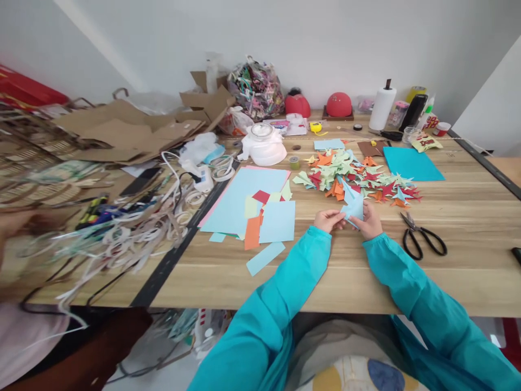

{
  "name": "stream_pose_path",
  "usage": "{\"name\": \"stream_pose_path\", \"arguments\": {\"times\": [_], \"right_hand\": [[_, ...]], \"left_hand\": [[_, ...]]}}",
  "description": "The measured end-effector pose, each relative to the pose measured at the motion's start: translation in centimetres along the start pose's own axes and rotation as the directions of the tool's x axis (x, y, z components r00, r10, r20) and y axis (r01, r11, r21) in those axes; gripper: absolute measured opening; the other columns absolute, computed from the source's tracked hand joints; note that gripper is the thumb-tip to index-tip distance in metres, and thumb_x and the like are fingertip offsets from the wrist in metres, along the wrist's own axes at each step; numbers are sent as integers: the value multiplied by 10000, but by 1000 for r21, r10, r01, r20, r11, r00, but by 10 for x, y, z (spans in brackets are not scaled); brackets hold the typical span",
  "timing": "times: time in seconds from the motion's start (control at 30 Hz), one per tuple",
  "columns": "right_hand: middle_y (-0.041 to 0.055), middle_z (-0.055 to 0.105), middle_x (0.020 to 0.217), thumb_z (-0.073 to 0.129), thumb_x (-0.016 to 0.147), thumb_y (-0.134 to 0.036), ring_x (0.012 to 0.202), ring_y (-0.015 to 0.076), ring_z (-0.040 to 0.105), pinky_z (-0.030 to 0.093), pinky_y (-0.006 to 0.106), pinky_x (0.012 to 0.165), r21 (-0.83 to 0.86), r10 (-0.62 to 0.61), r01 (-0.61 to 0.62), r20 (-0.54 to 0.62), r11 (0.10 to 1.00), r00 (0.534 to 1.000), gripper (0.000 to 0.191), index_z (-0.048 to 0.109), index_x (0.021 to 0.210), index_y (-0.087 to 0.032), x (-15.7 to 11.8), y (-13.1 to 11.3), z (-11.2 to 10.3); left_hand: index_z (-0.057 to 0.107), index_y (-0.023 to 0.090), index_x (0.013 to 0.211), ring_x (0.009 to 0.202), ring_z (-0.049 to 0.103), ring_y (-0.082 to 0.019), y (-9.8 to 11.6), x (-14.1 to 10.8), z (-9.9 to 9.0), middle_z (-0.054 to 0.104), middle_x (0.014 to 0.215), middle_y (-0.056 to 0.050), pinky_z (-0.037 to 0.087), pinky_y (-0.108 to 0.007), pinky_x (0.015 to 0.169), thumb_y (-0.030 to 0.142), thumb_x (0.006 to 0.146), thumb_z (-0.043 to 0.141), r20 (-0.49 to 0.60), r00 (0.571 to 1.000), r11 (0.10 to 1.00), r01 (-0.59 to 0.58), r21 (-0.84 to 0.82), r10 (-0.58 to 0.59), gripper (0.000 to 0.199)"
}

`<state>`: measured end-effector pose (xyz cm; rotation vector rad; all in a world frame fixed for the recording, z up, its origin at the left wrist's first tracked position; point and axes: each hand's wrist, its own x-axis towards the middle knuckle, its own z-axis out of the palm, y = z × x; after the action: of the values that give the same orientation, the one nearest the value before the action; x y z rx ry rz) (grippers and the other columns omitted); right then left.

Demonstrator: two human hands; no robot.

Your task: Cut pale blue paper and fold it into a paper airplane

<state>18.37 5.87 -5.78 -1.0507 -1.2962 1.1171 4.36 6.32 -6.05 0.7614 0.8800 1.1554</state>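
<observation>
Both hands (371,221) holding folded pale-blue paper (354,207), colourful folded-paper pile (340,165) just beyond, black-handled scissors (412,226) at right

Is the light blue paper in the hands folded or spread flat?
Folded: the blue paper between left hand and right hand shows angled flaps.

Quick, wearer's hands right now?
Left hand: closed, pinching the light blue folded paper.
Right hand: closed, holding the same paper's right side.

Folded blue paper (355,206) partly hidden behind fingers (336,218)
</observation>
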Motion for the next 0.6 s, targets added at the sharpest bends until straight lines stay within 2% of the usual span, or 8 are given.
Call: {"name": "stream_pose_path", "arguments": {"times": [0.07,0.13,0.2,0.23,0.33,0.4,0.5,0.6], "right_hand": [[66,591,930,715,569,-415,617,183,590,483,298,404,-54,-33,32,-6,998,999,638,400,1092,-231,1,3,-1],[82,587,997,706,577,-421,770,221,606,533,368,579,-170,-129,120,-46,978,991,624,433,1101,-221,0,8,-2],[88,570,1050,703,590,-407,925,259,576,501,437,762,-332,-253,200,-124,922,959,583,475,1092,-218,-1,14,-3],[90,567,1056,695,608,-397,955,270,564,483,453,797,-397,-301,228,-132,889,944,557,489,1095,-220,-1,17,-4],[93,568,1043,680,643,-374,921,269,572,486,447,767,-492,-379,287,-97,822,920,550,481,1138,-240,-1,24,-6],[106,553,1080,683,647,-351,954,275,563,488,443,763,-494,-386,297,-85,817,919,582,455,1170,-239,0,26,-6],[118,538,1099,697,637,-325,949,260,573,495,426,754,-393,-325,276,-64,877,944,673,383,1226,-233,0,25,-4],[102,569,1006,710,625,-306,897,238,588,499,399,741,-319,-258,228,-53,920,965,729,338,1246,-219,1,20,0]], "left_hand": [[644,78,653,411,542,-91,1,-1,1,615,484,-26,434,-204,420,339,409,812,-1,1000,1000,9,-7,-9,394],[638,73,649,471,581,-113,1,-2,3,627,523,-41,467,-223,464,333,443,804,-19,1000,999,20,-27,-21,371],[636,66,646,497,594,-122,-1,-3,4,629,536,-49,490,-247,511,306,471,801,-18,996,990,90,-110,-93,340],[636,63,643,502,596,-121,-2,-3,4,634,549,-53,497,-253,532,290,466,807,-10,994,985,105,-138,-108,335],[655,63,675,520,604,-122,-3,-1,4,646,578,-59,504,-259,566,284,423,824,-2,995,976,96,-195,-99,376],[664,60,695,528,606,-122,-3,-1,3,655,603,-65,510,-271,594,292,406,828,-17,996,975,86,-204,-91,405],[669,64,696,554,620,-138,-3,-2,2,665,625,-69,516,-294,627,279,383,832,-63,996,979,56,-196,-70,413],[668,76,692,581,631,-152,-3,-3,3,673,641,-66,516,-295,618,249,386,830,-114,992,987,27,-159,-46,387]]}}
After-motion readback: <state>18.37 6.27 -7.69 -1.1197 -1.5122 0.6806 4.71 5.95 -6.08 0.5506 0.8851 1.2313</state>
